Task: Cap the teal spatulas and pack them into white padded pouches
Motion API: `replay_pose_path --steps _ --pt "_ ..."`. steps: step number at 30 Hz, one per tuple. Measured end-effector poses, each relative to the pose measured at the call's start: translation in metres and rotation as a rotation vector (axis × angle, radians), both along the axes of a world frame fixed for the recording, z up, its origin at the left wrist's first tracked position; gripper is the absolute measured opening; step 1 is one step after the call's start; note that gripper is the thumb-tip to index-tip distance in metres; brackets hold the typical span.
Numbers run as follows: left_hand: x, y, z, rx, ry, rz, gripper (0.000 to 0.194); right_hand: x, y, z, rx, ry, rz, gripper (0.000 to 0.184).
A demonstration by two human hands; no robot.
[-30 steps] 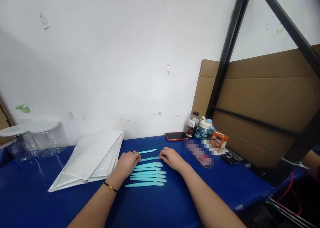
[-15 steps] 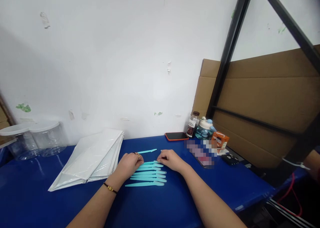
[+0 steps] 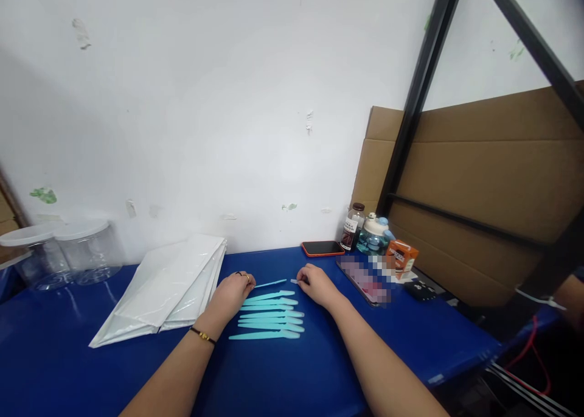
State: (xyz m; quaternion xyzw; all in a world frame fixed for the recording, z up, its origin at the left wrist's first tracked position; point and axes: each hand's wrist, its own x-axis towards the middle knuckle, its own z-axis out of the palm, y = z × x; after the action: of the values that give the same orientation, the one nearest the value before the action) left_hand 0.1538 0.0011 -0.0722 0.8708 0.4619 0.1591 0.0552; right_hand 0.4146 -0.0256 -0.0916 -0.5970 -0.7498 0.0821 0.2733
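My left hand (image 3: 234,293) is closed on the handle end of a teal eyebrow razor (image 3: 270,283), whose thin head points right. Facing it, my right hand (image 3: 316,285) pinches a small translucent blade cap (image 3: 294,281), a short gap from the razor's tip. Below and between my hands, several more teal eyebrow razors (image 3: 264,335) lie side by side in a column, handles to the left and pale capped heads to the right. My left fingers partly hide the handle ends of the upper ones.
White plastic mailer bags (image 3: 168,283) lie left of my left hand, near clear lidded jars (image 3: 89,252). To the right are an orange-edged phone (image 3: 323,248), another phone (image 3: 365,281), a brown-capped bottle (image 3: 351,227), a water bottle (image 3: 373,237) and an orange box (image 3: 401,259). A wall stands behind the blue table (image 3: 278,380).
My left hand has moved slightly up and left and now grips the far razor. My right hand has moved away from the row's top razor, with the cap showing at its fingertips.
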Motion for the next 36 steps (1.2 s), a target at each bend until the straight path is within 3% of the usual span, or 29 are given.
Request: replay_pose_path --steps 8,19,26,27,30,32,36 --pt "-0.003 -0.001 0.004 -0.012 0.056 -0.013 0.025 0.002 0.002 -0.004 -0.144 0.219 0.069 0.009" --pt "0.000 -0.004 0.005 -0.039 0.023 -0.047 0.026 -0.015 -0.004 0.001 -0.059 0.264 0.152 0.016" --pt "0.004 -0.018 0.012 -0.125 -0.003 -0.058 0.033 -0.016 -0.010 0.003 -0.096 0.267 0.251 0.021" --pt "0.004 -0.022 0.013 -0.160 -0.013 -0.071 0.039 -0.014 -0.009 0.005 -0.076 0.272 0.243 0.022" --pt "0.008 -0.037 0.018 -0.249 0.035 -0.161 0.086 -0.006 -0.007 0.008 0.044 0.294 0.156 0.023" --pt "0.016 -0.047 0.022 -0.242 0.099 -0.193 0.098 -0.002 -0.005 0.010 0.102 0.324 0.086 0.022" --pt "0.042 -0.064 0.029 -0.165 0.209 -0.109 0.064 0.001 -0.005 0.011 0.128 0.373 0.054 0.019"
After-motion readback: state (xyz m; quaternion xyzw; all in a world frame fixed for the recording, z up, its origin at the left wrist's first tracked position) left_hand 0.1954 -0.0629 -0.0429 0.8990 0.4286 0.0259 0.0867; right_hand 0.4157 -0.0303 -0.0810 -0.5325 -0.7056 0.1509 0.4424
